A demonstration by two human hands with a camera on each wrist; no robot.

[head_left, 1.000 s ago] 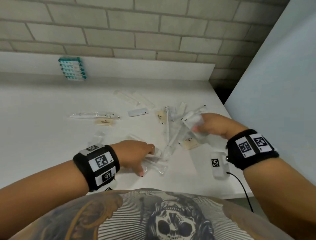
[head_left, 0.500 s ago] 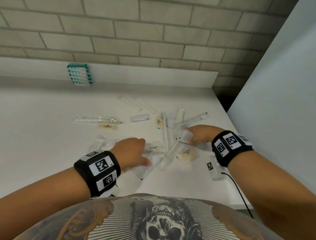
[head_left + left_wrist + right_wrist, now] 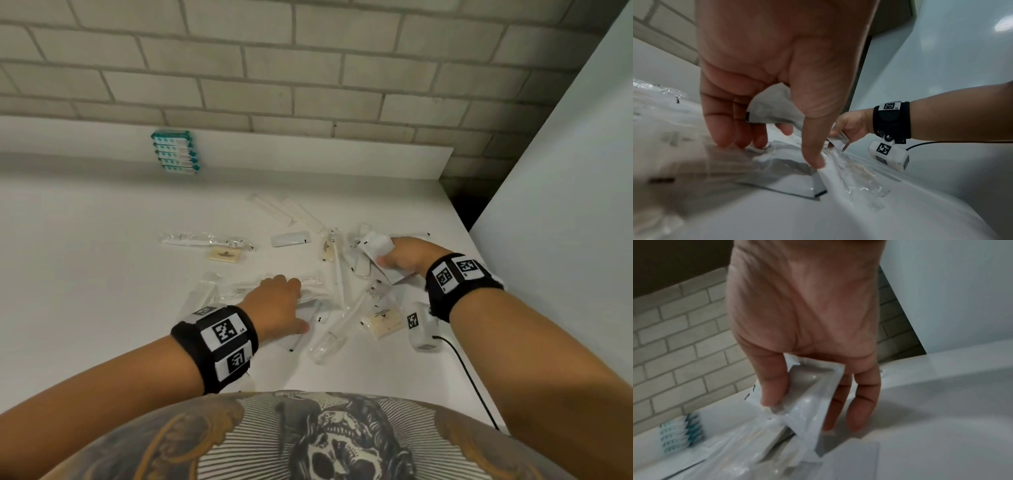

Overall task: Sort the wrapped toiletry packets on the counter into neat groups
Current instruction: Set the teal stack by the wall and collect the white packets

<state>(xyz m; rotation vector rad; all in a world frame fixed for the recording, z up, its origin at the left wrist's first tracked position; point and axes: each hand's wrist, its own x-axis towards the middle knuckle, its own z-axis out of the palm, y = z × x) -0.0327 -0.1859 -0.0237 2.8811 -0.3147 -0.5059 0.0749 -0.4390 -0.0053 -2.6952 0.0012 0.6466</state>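
At the far left of the white desk (image 3: 85,274), against the raised back ledge, a neat stack of teal-and-white packets (image 3: 176,155) sits well apart from the rest. Nearer the middle, a long clear-wrapped toothbrush (image 3: 205,240) lies crosswise with a small cream soap bar (image 3: 224,255) just beside it. The left hand (image 3: 277,306) reaches palm down into the loose pile of clear and white wrappers; in the left wrist view its curled fingers (image 3: 731,126) hold a small white sachet (image 3: 772,110) against the palm, while the thumb tip presses another flat white sachet (image 3: 789,177) onto the desk. Just right of that hand, long clear-wrapped sticks (image 3: 337,274) cross one another, and a second cream soap bar (image 3: 383,322) lies near the desk's front. Behind the pile a lone white sachet (image 3: 291,238) lies flat, with two frosted sleeves (image 3: 287,214) beyond it. On the right, the right hand (image 3: 406,255) grips a bundle of white sachets (image 3: 809,386), thumb pinching them against the fingers, just above the desk.
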